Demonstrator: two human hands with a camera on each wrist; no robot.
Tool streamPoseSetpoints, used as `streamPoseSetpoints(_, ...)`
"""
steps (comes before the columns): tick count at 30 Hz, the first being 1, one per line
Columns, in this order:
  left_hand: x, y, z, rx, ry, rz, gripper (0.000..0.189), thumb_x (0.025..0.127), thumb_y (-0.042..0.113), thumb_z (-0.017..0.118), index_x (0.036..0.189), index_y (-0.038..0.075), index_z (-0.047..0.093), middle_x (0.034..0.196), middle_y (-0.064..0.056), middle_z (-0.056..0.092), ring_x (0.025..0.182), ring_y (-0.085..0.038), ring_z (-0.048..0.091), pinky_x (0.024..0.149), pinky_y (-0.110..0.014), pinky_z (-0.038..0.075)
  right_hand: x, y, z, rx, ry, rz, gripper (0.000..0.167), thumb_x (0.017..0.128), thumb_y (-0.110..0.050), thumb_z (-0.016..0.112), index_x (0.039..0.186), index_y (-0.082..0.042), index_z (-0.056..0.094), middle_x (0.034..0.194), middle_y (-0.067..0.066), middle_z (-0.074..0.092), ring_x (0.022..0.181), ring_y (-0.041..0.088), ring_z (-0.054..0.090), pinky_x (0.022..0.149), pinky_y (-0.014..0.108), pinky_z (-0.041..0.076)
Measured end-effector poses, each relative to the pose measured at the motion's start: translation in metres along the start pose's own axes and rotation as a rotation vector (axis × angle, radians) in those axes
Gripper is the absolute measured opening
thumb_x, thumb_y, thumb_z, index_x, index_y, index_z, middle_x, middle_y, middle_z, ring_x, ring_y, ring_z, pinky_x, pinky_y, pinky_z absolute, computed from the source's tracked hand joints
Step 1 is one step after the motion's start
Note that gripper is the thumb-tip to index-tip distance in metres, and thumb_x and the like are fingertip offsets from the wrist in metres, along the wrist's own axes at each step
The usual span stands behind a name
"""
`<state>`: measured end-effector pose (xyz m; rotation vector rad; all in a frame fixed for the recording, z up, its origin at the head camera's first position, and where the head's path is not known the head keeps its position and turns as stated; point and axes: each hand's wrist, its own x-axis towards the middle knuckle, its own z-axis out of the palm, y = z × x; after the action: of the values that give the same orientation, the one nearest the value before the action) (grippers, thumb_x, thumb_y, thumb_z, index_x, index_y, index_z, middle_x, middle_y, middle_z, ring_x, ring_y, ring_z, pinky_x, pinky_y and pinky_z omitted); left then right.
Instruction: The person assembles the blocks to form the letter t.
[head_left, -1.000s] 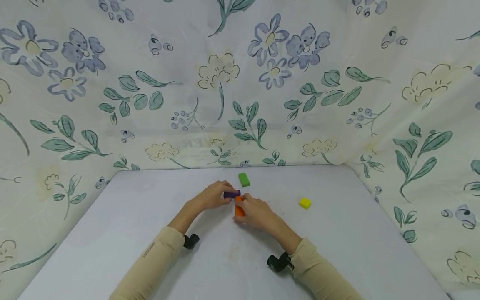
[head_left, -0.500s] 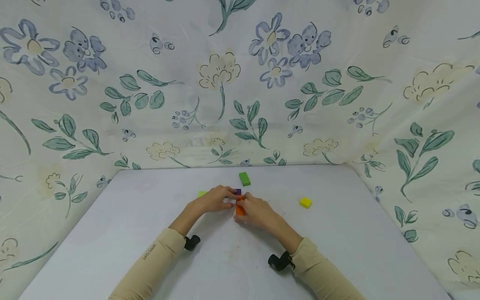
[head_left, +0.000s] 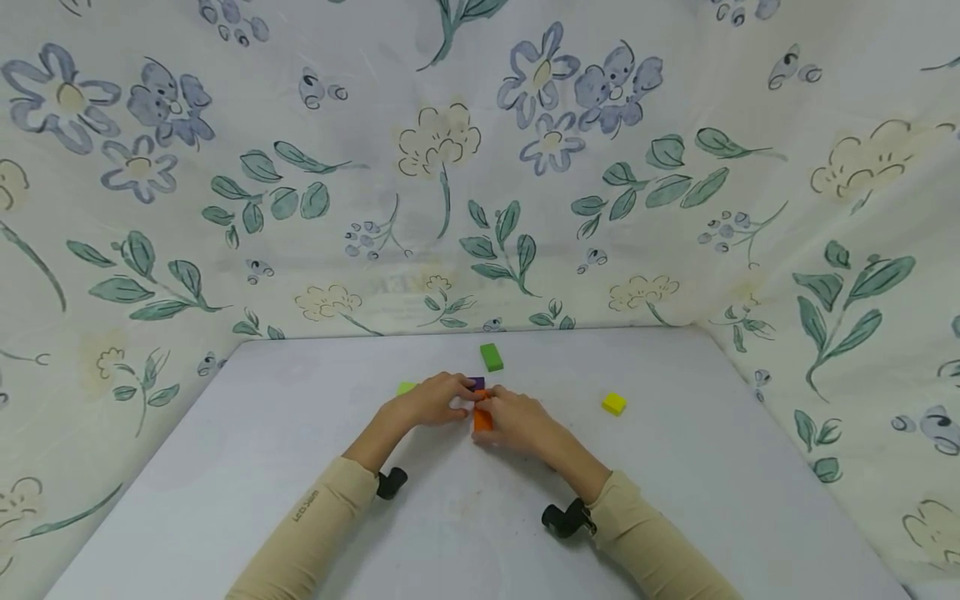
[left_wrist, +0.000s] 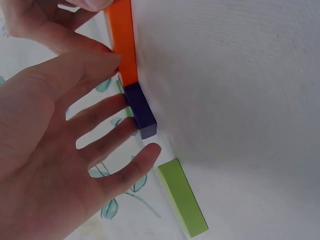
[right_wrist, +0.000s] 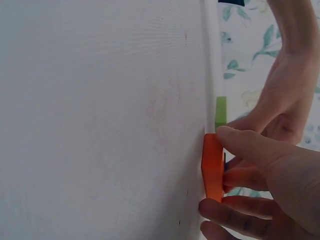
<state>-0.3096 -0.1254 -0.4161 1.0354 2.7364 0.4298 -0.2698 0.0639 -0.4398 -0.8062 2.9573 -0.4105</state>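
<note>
An orange block [head_left: 482, 421] stands near the middle of the white table, and my right hand [head_left: 519, 423] grips it between thumb and fingers. At its far end is a dark purple block [left_wrist: 142, 111], end to end with it in the left wrist view. My left hand [head_left: 435, 399] reaches in from the left with fingers extended. Its thumb tip is right at the orange block's side, and two fingers lie along the purple block. Most of the purple block is hidden by the left hand in the head view.
A light green block [left_wrist: 182, 197] lies beyond the left hand, partly covered in the head view. Farther back lies a green block [head_left: 492, 357]; a yellow block [head_left: 614, 404] sits to the right. A floral-patterned cloth [head_left: 442, 275] hangs behind the table.
My left hand has drawn slightly nearer and right, off its hold on the purple block to the orange block's side. The light green block has come into view. The right hand keeps its grip.
</note>
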Motion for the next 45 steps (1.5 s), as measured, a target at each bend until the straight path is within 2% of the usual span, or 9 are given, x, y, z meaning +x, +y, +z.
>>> streamPoseSetpoints(4, -0.001, 0.001, -0.003, -0.007, -0.026, -0.025, 0.036, 0.09, 0.011, 0.07, 0.125, 0.009, 0.068, 0.141, -0.015, 0.056, 0.125, -0.034, 0.052, 0.109, -0.05, 0.041, 0.0, 0.0, -0.001, 0.026, 0.015, 0.009, 0.052, 0.085, -0.043, 0.075, 0.127, -0.014, 0.065, 0.134, 0.011, 0.06, 0.11, 0.024, 0.063, 0.093, 0.046, 0.054)
streamPoseSetpoints(10, -0.002, 0.004, -0.004, -0.016, -0.055, -0.051, 0.043, 0.083, 0.022, 0.078, 0.124, 0.014, 0.069, 0.143, -0.011, 0.054, 0.126, -0.031, 0.051, 0.109, -0.049, 0.042, 0.002, 0.003, -0.002, 0.081, 0.007, 0.02, 0.056, 0.084, -0.044, 0.075, 0.127, -0.012, 0.062, 0.114, 0.003, 0.067, 0.088, 0.016, 0.059, 0.08, 0.036, 0.054)
streamPoseSetpoints(14, -0.003, 0.008, -0.004, -0.007, -0.059, -0.075, 0.053, 0.076, 0.036, 0.084, 0.123, 0.017, 0.07, 0.144, -0.01, 0.053, 0.127, -0.03, 0.049, 0.108, -0.05, 0.042, 0.004, 0.008, -0.003, 0.13, -0.002, 0.003, 0.049, 0.087, -0.04, 0.073, 0.127, -0.013, 0.063, 0.111, -0.001, 0.068, 0.086, 0.014, 0.057, 0.076, 0.034, 0.052)
streamPoseSetpoints(20, -0.002, 0.012, -0.003, -0.002, -0.042, -0.141, 0.055, 0.071, 0.045, 0.086, 0.119, 0.021, 0.073, 0.144, -0.009, 0.053, 0.13, -0.029, 0.049, 0.106, -0.051, 0.044, 0.006, 0.015, -0.005, 0.209, -0.025, -0.012, 0.043, 0.09, -0.034, 0.07, 0.128, -0.015, 0.063, 0.108, -0.002, 0.069, 0.079, 0.013, 0.056, 0.068, 0.027, 0.046)
streamPoseSetpoints(26, 0.0, 0.014, 0.0, 0.026, -0.024, -0.15, 0.055, 0.071, 0.046, 0.086, 0.118, 0.019, 0.073, 0.147, -0.012, 0.051, 0.133, -0.033, 0.049, 0.106, -0.053, 0.044, 0.007, 0.019, -0.007, 0.264, -0.046, -0.038, 0.038, 0.092, -0.032, 0.068, 0.126, -0.015, 0.065, 0.105, -0.003, 0.068, 0.072, 0.013, 0.054, 0.059, 0.025, 0.04)
streamPoseSetpoints(30, 0.0, 0.014, 0.002, 0.029, -0.039, -0.164, 0.057, 0.072, 0.047, 0.085, 0.12, 0.018, 0.072, 0.148, -0.011, 0.05, 0.134, -0.033, 0.047, 0.107, -0.052, 0.043, 0.008, 0.024, -0.008, 0.293, -0.052, -0.044, 0.039, 0.091, -0.032, 0.068, 0.125, -0.014, 0.066, 0.112, -0.001, 0.069, 0.081, 0.015, 0.057, 0.066, 0.028, 0.045)
streamPoseSetpoints(35, 0.0, 0.013, 0.003, 0.057, -0.05, -0.158, 0.06, 0.073, 0.047, 0.084, 0.123, 0.017, 0.07, 0.147, -0.01, 0.051, 0.13, -0.031, 0.05, 0.107, -0.049, 0.044, 0.01, 0.034, -0.011, 0.277, -0.006, 0.035, 0.04, 0.091, -0.037, 0.069, 0.122, -0.013, 0.069, 0.122, 0.005, 0.068, 0.1, 0.021, 0.062, 0.082, 0.037, 0.054)
streamPoseSetpoints(40, 0.0, 0.013, 0.003, 0.086, -0.059, -0.159, 0.062, 0.073, 0.049, 0.083, 0.126, 0.019, 0.068, 0.148, -0.009, 0.05, 0.13, -0.03, 0.05, 0.108, -0.047, 0.043, 0.011, 0.043, -0.019, 0.265, 0.056, 0.106, 0.039, 0.091, -0.037, 0.07, 0.121, -0.012, 0.068, 0.127, 0.008, 0.065, 0.118, 0.029, 0.059, 0.097, 0.05, 0.05)
streamPoseSetpoints(45, 0.001, 0.013, 0.001, 0.075, -0.068, -0.166, 0.063, 0.074, 0.05, 0.082, 0.126, 0.018, 0.069, 0.148, -0.01, 0.05, 0.133, -0.032, 0.048, 0.11, -0.049, 0.041, 0.013, 0.048, -0.025, 0.263, 0.079, 0.146, 0.04, 0.09, -0.037, 0.07, 0.121, -0.011, 0.069, 0.125, 0.007, 0.066, 0.118, 0.028, 0.058, 0.097, 0.048, 0.05)
